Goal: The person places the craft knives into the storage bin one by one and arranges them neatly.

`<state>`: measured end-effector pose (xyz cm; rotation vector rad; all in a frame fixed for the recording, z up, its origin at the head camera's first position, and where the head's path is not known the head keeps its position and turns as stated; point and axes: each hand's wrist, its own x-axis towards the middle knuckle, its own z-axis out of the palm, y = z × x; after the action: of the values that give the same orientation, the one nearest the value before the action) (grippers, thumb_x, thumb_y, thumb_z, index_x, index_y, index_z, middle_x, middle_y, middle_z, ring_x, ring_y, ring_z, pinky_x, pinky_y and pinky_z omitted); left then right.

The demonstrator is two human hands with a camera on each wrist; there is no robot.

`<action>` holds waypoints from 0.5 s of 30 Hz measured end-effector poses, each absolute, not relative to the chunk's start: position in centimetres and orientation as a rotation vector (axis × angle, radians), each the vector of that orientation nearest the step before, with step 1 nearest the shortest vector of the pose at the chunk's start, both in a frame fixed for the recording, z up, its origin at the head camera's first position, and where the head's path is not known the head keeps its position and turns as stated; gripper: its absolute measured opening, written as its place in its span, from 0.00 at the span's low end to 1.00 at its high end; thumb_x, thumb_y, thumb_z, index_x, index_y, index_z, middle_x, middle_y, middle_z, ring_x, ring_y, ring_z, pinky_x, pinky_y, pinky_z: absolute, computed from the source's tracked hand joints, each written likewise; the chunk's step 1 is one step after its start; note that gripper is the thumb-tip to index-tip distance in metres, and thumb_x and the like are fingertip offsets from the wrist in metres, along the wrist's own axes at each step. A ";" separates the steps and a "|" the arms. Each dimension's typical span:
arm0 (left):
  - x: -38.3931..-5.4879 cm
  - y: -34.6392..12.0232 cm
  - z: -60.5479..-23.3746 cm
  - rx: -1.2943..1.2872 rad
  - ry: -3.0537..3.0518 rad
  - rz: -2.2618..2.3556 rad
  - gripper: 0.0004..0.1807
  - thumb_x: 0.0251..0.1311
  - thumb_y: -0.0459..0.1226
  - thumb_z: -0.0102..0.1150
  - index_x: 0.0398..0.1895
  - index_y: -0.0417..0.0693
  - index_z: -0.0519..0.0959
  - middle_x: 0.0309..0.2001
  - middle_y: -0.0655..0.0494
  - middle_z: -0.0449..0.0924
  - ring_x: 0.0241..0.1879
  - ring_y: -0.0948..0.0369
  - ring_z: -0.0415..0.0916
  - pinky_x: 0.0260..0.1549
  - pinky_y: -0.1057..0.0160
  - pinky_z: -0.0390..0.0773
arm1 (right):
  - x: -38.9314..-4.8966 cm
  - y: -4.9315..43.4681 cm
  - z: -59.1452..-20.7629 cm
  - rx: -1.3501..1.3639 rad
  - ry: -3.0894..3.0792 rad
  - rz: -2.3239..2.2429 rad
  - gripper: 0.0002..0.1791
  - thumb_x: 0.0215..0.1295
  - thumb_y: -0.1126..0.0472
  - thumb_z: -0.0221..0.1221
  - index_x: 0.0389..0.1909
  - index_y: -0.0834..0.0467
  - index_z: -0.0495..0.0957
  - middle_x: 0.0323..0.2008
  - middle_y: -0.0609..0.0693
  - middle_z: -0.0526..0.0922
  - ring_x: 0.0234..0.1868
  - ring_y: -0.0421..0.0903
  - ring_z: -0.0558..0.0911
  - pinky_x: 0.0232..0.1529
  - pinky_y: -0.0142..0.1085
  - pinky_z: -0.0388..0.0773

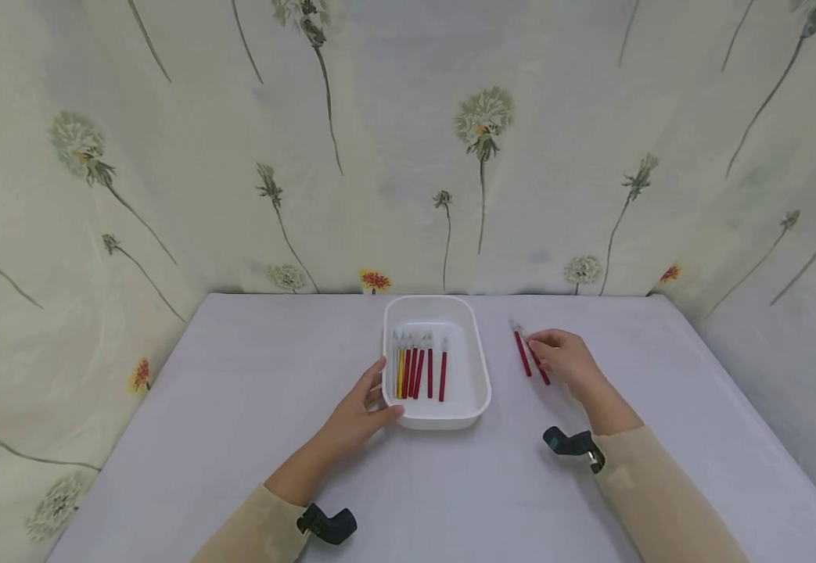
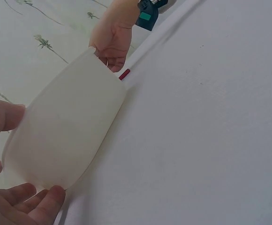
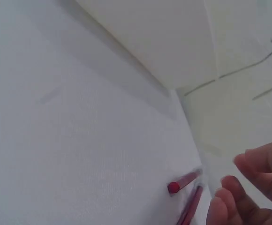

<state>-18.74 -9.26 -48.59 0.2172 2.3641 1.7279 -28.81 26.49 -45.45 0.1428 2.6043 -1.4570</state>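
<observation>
In the head view, my left hand point(image 1: 353, 418) grips the near left corner of a white plastic tray point(image 1: 483, 383), thumb at the front rim and fingers along the left side. Inside the tray lie several slim red sticks point(image 1: 443, 377) with clear, wispy tips, and a yellow stick point(image 1: 400, 375) at the left. To the right of the tray, my right hand point(image 1: 568, 358) hovers at two more red sticks on the table, a left one point(image 1: 523, 356) and a right one point(image 1: 541, 369). In the right wrist view its fingers point(image 3: 232, 187) are parted, with nothing between them.
A white cloth point(image 1: 464, 493) covers the table. Behind it and at both sides hangs a pale curtain point(image 1: 393, 141) printed with dandelions, meeting the table's back edge. Each wrist wears a small black camera, such as the right one point(image 1: 568, 442).
</observation>
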 end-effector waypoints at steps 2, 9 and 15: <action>-18.8 -9.3 -48.6 0.226 2.363 1.732 0.46 0.54 0.46 0.63 0.71 0.69 0.47 0.69 0.54 0.55 0.65 0.53 0.59 0.54 0.52 0.71 | -29.0 26.6 -45.6 0.157 2.625 -1.431 0.20 0.67 0.54 0.51 0.54 0.62 0.72 0.50 0.60 0.74 0.46 0.55 0.74 0.46 0.43 0.76; -18.9 -9.3 -48.7 0.226 2.348 1.730 0.46 0.55 0.43 0.63 0.72 0.62 0.46 0.69 0.49 0.53 0.65 0.49 0.58 0.54 0.49 0.70 | -29.9 27.3 -46.3 0.163 2.633 -1.310 0.20 0.68 0.53 0.50 0.55 0.59 0.71 0.51 0.58 0.74 0.45 0.52 0.74 0.43 0.39 0.75; -19.0 -9.2 -48.8 0.213 2.356 1.723 0.46 0.55 0.43 0.63 0.72 0.64 0.46 0.69 0.51 0.54 0.65 0.51 0.58 0.54 0.50 0.70 | -30.4 27.7 -47.0 0.146 2.638 -1.252 0.20 0.67 0.52 0.52 0.54 0.58 0.73 0.51 0.57 0.75 0.46 0.50 0.74 0.43 0.38 0.75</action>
<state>-18.97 -9.25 -48.78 0.2133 2.3562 1.7228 -30.40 27.69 -47.05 0.1463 2.6379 -1.2515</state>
